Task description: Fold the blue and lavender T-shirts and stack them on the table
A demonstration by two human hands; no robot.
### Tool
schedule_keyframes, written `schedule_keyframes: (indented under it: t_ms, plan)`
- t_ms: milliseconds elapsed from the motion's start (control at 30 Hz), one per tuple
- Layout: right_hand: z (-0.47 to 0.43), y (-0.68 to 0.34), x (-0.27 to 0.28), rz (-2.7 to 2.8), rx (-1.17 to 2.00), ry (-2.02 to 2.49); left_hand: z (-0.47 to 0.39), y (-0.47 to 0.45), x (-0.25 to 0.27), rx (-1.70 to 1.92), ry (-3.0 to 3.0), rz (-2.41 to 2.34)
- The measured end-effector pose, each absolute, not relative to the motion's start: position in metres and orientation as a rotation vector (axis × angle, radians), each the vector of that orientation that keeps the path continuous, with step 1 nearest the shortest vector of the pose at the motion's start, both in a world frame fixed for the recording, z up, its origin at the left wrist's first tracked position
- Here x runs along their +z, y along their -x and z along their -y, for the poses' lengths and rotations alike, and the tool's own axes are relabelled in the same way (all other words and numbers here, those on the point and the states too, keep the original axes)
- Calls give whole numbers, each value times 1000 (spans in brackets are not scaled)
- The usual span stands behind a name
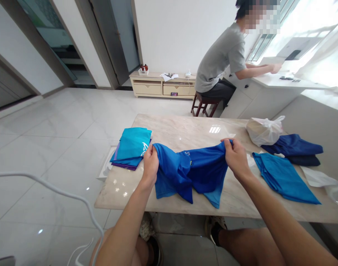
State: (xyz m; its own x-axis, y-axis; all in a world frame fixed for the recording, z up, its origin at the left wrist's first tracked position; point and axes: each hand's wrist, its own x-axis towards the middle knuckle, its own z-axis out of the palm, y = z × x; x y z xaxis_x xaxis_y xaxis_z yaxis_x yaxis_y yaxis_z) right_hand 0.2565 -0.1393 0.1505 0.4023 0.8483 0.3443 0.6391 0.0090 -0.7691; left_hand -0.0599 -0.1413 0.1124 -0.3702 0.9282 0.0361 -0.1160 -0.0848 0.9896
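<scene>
A royal-blue cloth garment (207,168) hangs stretched between my two hands above the marble-topped table (169,129). Its kind is unclear; a small white print shows near its middle, and its lower corners droop. My left hand (151,164) pinches the upper left corner, and my right hand (235,157) grips the upper right corner. Close to my left hand lies a folded stack of turquoise and purple cloth (132,146) with white lettering. Right of my right hand, a folded teal-blue cloth (286,177) rests on the table.
Behind the teal cloth are a dark-blue cloth (296,146) and a white plastic bag (264,131). Clear plastic wrapping (321,177) lies at the right. Another person (221,55) sits on a stool at a white desk. A white cable (61,190) curves at the left.
</scene>
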Motion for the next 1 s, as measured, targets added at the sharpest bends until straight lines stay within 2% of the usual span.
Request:
schedule_keyframes:
  t_ms: [67,133,300,400,533,767,1000]
  plan:
    - [141,-260,150,1427,57,1686,143,59,112,1595,-940,-1379]
    - [148,-252,149,1644,27,1639,146,54,110,1546,-959,-1381]
    - [180,-194,134,2325,664,1598,155,32,104,1386,-1042,-1255]
    - [189,-168,127,2475,684,1639,157,24,104,1373,-989,-1163]
    - [175,-171,126,2372,639,1690,153,29,108,1397,-944,-1118]
    - [153,-205,135,1802,786,1613,151,45,114,1439,-942,-1200]
    - [150,-219,156,1544,642,1587,155,44,120,1123,-1374,-1233]
